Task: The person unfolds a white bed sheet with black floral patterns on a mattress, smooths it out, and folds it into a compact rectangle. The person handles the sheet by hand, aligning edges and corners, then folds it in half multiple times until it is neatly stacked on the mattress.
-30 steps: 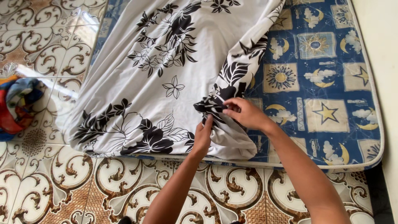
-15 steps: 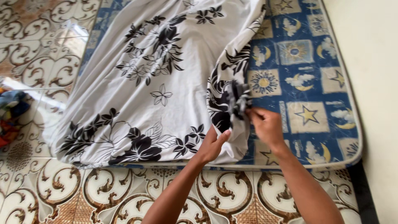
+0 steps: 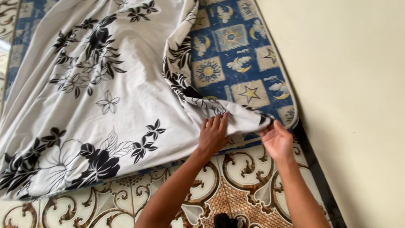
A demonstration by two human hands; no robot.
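A white bed sheet (image 3: 105, 97) with black flower prints lies over most of a blue mattress (image 3: 236, 63) printed with suns, moons and stars. My left hand (image 3: 213, 135) rests flat on the sheet at the mattress's near edge, fingers spread. My right hand (image 3: 276, 139) grips the sheet's corner beside the mattress's near right corner and holds it stretched toward that corner. The right part of the mattress is uncovered.
The mattress lies on a floor of tiles (image 3: 236, 181) with brown and white scroll patterns. A plain cream wall (image 3: 350, 105) runs along the mattress's right side. A dark gap (image 3: 310, 156) separates mattress and wall. A small dark object (image 3: 223, 220) shows at the bottom edge.
The bunched sheet corner has been spread out and pulled rightward toward the mattress's near right corner. Both hands moved right, and the view swung right, so the colourful cloth on the floor left the frame.
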